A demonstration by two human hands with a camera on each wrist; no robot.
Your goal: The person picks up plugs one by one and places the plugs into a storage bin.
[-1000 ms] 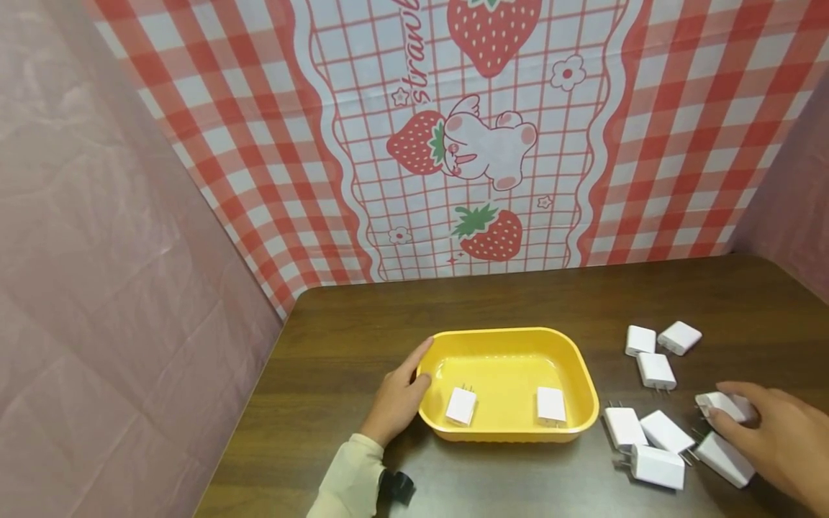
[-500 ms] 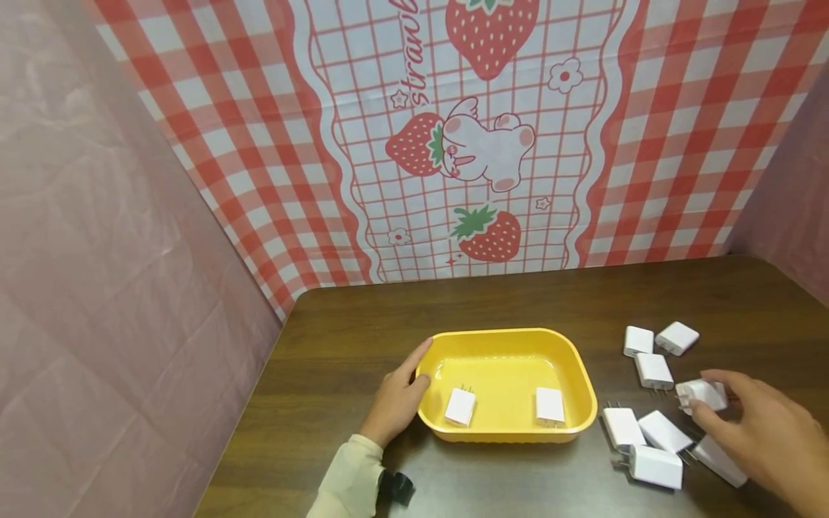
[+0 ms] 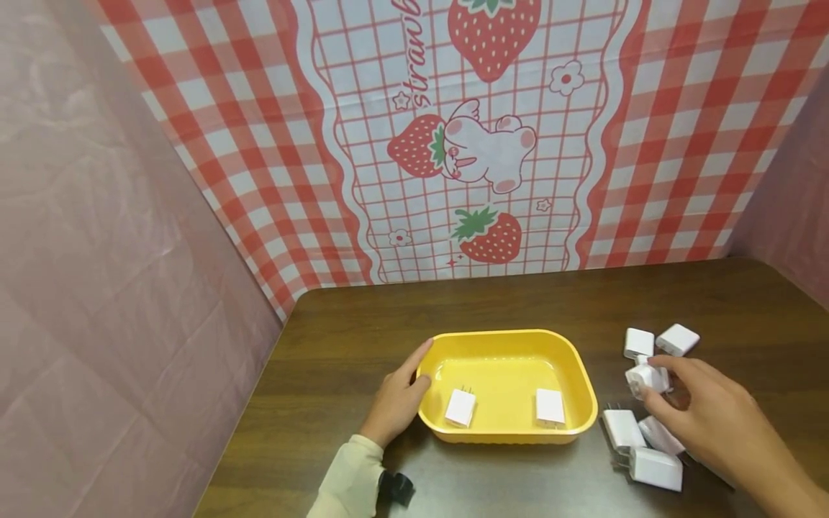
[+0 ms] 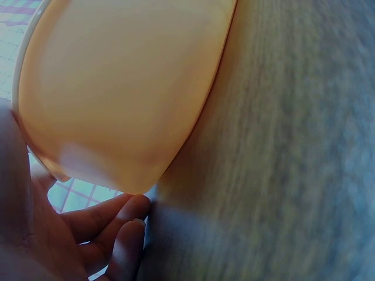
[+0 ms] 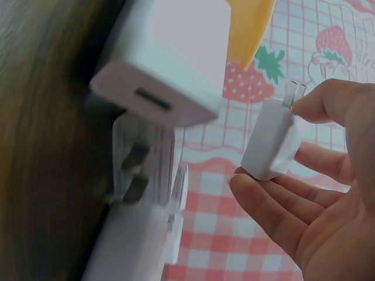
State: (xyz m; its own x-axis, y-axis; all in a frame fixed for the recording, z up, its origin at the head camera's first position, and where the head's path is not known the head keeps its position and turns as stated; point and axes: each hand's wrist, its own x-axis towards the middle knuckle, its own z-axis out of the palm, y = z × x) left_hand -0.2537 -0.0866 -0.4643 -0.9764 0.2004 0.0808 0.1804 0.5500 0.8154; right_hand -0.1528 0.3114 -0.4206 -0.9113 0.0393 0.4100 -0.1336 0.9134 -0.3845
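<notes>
My right hand pinches a white charger plug between thumb and fingertips, above the loose chargers right of the yellow basin. In the right wrist view, the thumb is up by the metal prongs of this held charger, and fingertips support its other end. My left hand holds the basin's left end, thumb at the rim and fingers against the outer wall. Inside the basin lie two white chargers, one at the left and one at the right.
Several white chargers lie on the brown wooden table right of the basin, among them a far one and a near one. A strawberry-print cloth hangs behind the table, and a pink cloth at the left.
My right hand has lifted the charger from the right side of the group and carried it left toward the basin. The left hand and basin have stayed in place.
</notes>
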